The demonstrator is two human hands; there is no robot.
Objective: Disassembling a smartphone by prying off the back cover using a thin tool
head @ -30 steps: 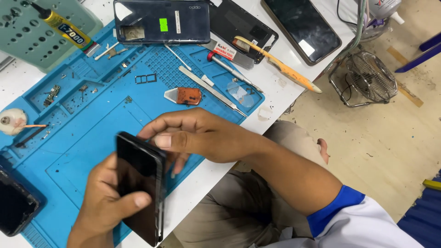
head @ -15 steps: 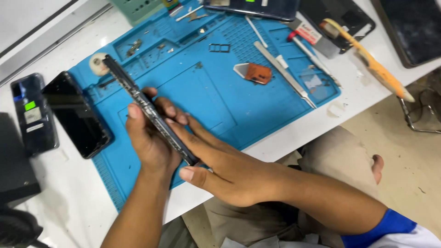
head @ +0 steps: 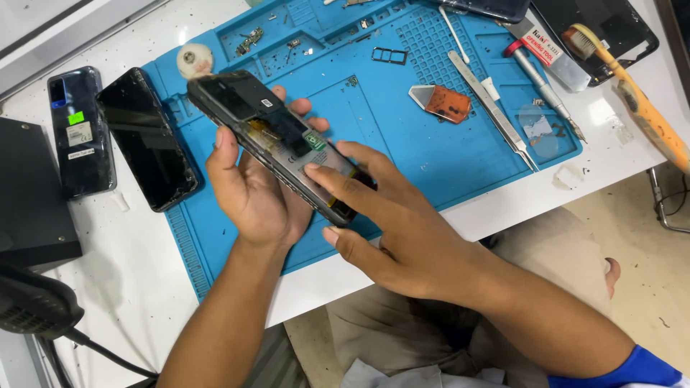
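Observation:
My left hand (head: 251,190) grips an opened phone body (head: 269,133) from below, inner side up, so its battery and boards show. My right hand (head: 388,223) lies over the phone's lower end, with the index fingertip pressing on the battery area. Both hands hover above a blue repair mat (head: 402,144) on a white table (head: 136,280).
Two dark phones (head: 147,147) (head: 79,133) lie at the mat's left edge, beside a black box (head: 32,194). Tweezers (head: 496,111), a red-handled screwdriver (head: 539,82), an orange pick (head: 442,100), a card tray (head: 389,55) and a yellow toothbrush (head: 632,97) lie to the right.
The phone has turned from edge-on to flat with its open inside facing up. My right hand has shifted from its lower edge onto the battery.

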